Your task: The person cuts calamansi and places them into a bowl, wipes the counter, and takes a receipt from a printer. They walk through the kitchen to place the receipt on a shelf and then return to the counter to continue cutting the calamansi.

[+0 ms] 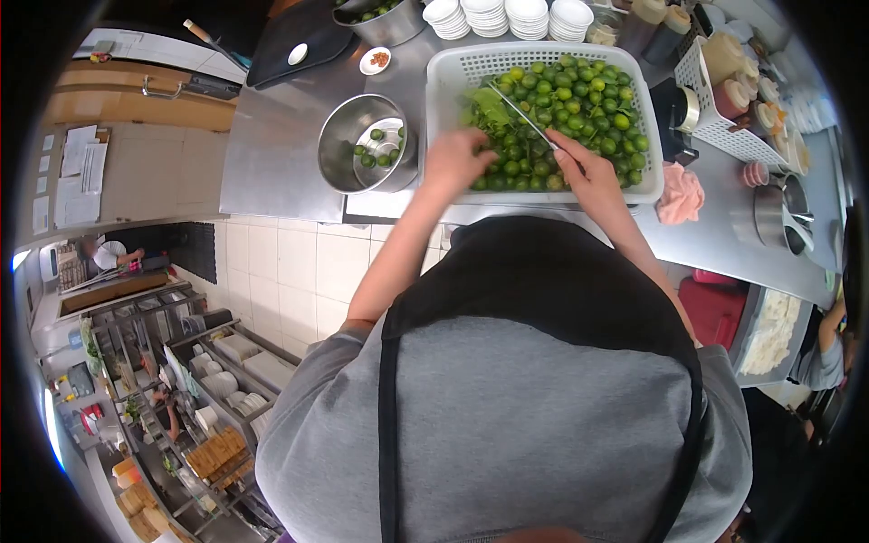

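Note:
A white perforated plastic basket (646, 118) full of small green limes (579, 100) stands on the steel counter in front of me. My right hand (587, 168) is closed around a knife (525, 118), its blade slanting up and left over the fruit. At the basket's near left side, my left hand (458, 165) is low over the limes, fingers bent towards them and smeared by motion. Green leaves (489, 110) lie on the limes beyond it. Left of the basket, a round steel pot (336, 149) has several limes on its bottom.
Behind the basket stand stacks of small white bowls (527, 20). A small white dish (375, 61) and a black tray (303, 50) lie further left. On the right are a pink cloth (681, 193), a white crate of bottles (715, 127) and steel containers (775, 215).

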Tool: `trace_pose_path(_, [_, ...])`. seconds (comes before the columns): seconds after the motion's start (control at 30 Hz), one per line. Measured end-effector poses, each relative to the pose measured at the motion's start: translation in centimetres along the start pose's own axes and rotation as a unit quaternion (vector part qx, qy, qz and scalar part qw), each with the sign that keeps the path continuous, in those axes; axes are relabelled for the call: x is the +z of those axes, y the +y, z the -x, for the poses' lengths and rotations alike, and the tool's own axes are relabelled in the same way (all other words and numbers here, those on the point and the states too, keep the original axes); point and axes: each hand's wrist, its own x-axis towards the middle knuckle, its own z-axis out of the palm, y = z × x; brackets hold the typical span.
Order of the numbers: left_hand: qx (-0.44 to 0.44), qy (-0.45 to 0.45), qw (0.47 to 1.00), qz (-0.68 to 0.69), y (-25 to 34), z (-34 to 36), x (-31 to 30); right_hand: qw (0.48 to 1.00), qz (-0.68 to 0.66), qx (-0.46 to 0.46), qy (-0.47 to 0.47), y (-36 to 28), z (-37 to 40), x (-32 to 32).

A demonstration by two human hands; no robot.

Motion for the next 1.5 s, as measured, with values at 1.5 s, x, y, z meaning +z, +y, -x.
trace_pose_path(1.5, [-0.053, 0.156, 0.741, 0.651, 3.4, -1.8, -1.8, 0.99, -0.083, -0.109, 0.024, -2.4, 1.8, 0.4])
